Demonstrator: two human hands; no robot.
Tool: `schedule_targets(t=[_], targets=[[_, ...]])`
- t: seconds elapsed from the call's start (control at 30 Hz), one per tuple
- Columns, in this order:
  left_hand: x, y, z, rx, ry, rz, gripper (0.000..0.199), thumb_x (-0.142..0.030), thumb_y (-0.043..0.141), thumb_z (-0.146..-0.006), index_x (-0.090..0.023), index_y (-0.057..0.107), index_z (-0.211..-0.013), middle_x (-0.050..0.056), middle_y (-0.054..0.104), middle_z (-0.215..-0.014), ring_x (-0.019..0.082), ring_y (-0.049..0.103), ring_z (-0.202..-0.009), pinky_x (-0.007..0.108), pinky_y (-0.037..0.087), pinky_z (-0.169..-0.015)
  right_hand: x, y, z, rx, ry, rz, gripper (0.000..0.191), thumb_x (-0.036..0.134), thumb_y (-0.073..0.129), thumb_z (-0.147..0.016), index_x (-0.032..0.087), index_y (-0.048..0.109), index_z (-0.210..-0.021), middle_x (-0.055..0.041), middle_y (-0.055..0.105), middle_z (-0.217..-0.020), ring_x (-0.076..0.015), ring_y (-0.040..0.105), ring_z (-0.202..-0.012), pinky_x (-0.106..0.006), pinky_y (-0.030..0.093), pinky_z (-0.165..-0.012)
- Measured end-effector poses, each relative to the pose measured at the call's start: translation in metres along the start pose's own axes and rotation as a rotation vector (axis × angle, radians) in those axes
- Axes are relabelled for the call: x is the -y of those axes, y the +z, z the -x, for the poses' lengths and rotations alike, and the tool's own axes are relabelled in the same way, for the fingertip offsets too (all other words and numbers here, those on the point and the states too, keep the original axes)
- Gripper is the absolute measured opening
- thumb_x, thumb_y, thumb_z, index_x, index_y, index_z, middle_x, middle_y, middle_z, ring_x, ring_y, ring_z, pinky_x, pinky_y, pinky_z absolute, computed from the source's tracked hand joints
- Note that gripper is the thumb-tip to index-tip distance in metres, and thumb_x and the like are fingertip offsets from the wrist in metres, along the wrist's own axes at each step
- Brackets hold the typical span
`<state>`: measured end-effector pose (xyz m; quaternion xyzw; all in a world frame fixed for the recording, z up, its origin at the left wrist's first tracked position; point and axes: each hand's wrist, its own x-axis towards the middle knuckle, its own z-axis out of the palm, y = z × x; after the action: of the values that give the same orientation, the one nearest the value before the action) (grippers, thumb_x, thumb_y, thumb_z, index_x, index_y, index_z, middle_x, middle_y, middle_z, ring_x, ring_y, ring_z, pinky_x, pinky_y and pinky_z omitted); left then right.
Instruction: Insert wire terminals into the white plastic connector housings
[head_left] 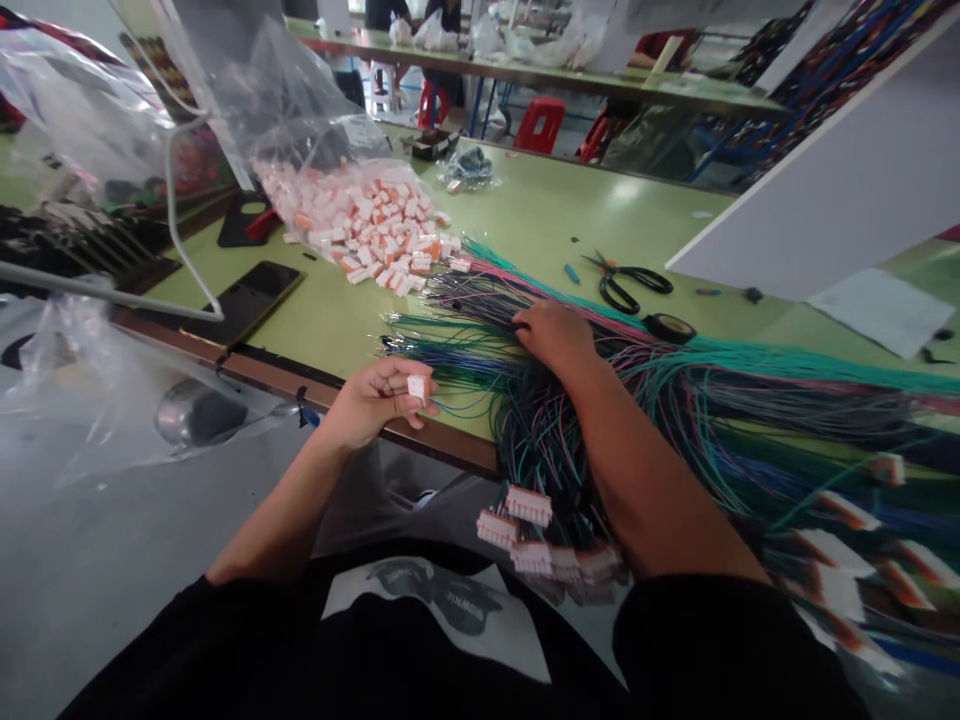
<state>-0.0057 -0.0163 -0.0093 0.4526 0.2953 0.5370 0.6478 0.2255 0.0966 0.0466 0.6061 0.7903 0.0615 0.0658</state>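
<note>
Between the thumb and fingers of my left hand (pixel 379 400) is a small white-and-orange connector housing (pixel 418 390), with a blue wire trailing from it to the right. My right hand (pixel 556 338) lies over the spread wires, its fingers curled down into the dark wires (pixel 480 302); what its fingertips pinch, if anything, is hidden. Green wires (pixel 442 328) and blue wires (pixel 450 355) with bare metal terminals at their ends run between the two hands. Finished-looking white connectors (pixel 529 505) hang on a wire bundle over the table's front edge.
A clear bag of connector housings (pixel 382 220) spills onto the green table (pixel 540 200). A phone (pixel 247 300) lies at left, near a white metal rod frame (pixel 172 190). Black-handled scissors (pixel 630 282) and a tape roll (pixel 670 327) sit behind the wires. More connectors (pixel 832 560) hang at right.
</note>
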Motion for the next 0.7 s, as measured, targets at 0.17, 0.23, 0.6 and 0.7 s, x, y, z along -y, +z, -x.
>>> schedule_targets(t=[0.17, 0.23, 0.6, 0.7], targets=[[0.0005, -0.0007, -0.0004, -0.008, -0.002, -0.015, 0.033, -0.022, 0.081, -0.062, -0.016, 0.066, -0.091, 0.0, 0.07, -0.074, 0.01, 0.066, -0.058, 0.017, 0.052, -0.048, 0.0048, 0.0008, -0.0002, -0.023, 0.01, 0.016, 0.033, 0.017, 0.043, -0.084, 0.019, 0.07, -0.103, -0.0114, 0.067, -0.109, -0.0231, 0.061, -0.097, -0.029, 0.041, -0.067], [0.0005, -0.0005, -0.0005, -0.011, -0.009, -0.023, 0.034, -0.023, 0.081, -0.062, -0.015, 0.065, -0.091, 0.001, 0.071, -0.077, 0.01, 0.066, -0.058, 0.017, 0.053, -0.049, 0.0042, 0.0001, 0.0007, -0.034, 0.02, -0.021, 0.03, 0.016, 0.044, -0.082, 0.02, 0.07, -0.097, -0.0097, 0.069, -0.106, -0.0224, 0.061, -0.095, -0.029, 0.04, -0.066], [-0.0014, 0.0005, -0.0008, 0.013, -0.043, 0.011, 0.032, -0.021, 0.079, -0.063, -0.016, 0.064, -0.091, 0.0, 0.07, -0.076, 0.013, 0.069, -0.064, 0.02, 0.055, -0.053, -0.0023, -0.0014, 0.0003, -0.152, 0.147, -0.335, 0.027, 0.022, 0.049, -0.077, 0.018, 0.068, -0.096, -0.0089, 0.07, -0.094, -0.0208, 0.061, -0.081, -0.029, 0.039, -0.065], [-0.0009, 0.0002, -0.0016, 0.012, -0.05, -0.001, 0.033, -0.022, 0.078, -0.064, -0.016, 0.064, -0.093, 0.001, 0.07, -0.078, 0.013, 0.069, -0.064, 0.021, 0.055, -0.055, 0.0007, -0.0043, 0.002, -0.079, -0.047, -0.501, 0.026, 0.026, 0.05, -0.076, 0.02, 0.069, -0.093, -0.0045, 0.07, -0.088, -0.017, 0.06, -0.075, -0.026, 0.039, -0.063]])
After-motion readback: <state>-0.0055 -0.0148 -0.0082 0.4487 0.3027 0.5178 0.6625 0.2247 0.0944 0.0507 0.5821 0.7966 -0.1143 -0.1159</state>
